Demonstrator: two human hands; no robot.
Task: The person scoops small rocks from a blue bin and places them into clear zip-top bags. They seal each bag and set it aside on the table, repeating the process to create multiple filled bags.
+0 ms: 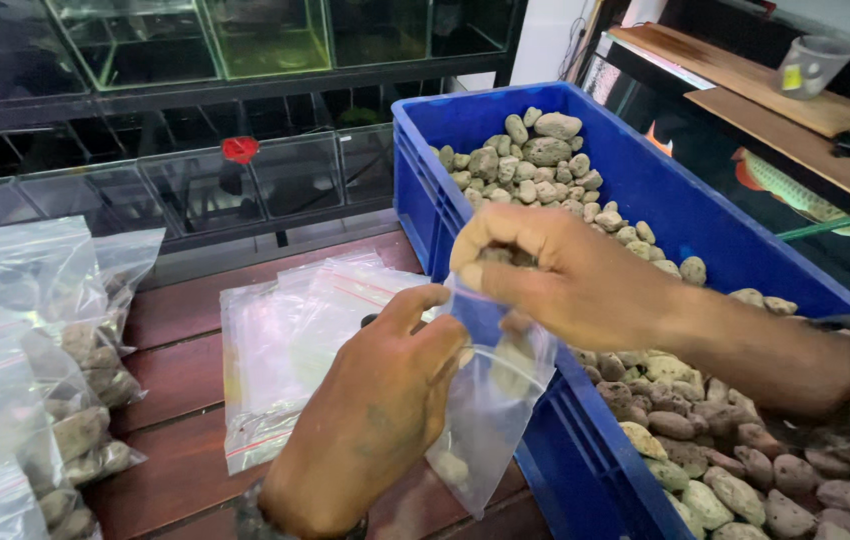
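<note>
A dark red slatted wooden worktop (pixel 185 380) runs in front of glass aquarium tanks (pixel 245 180). Nearest, the left hand (pixel 385 400) has its fingers pinched on the rim of a small clear plastic zip bag (pixel 490 400), keeping its mouth spread open. The bag hangs upright, long axis vertical, mouth upward, against the wall of the blue plastic crate (pixel 645 190). Above it, the right hand (pixel 565 280) is clenched around porous grey-brown stones (pixel 545 160), poised over the mouth. Filled bags (pixel 75 400) lie on the left.
</note>
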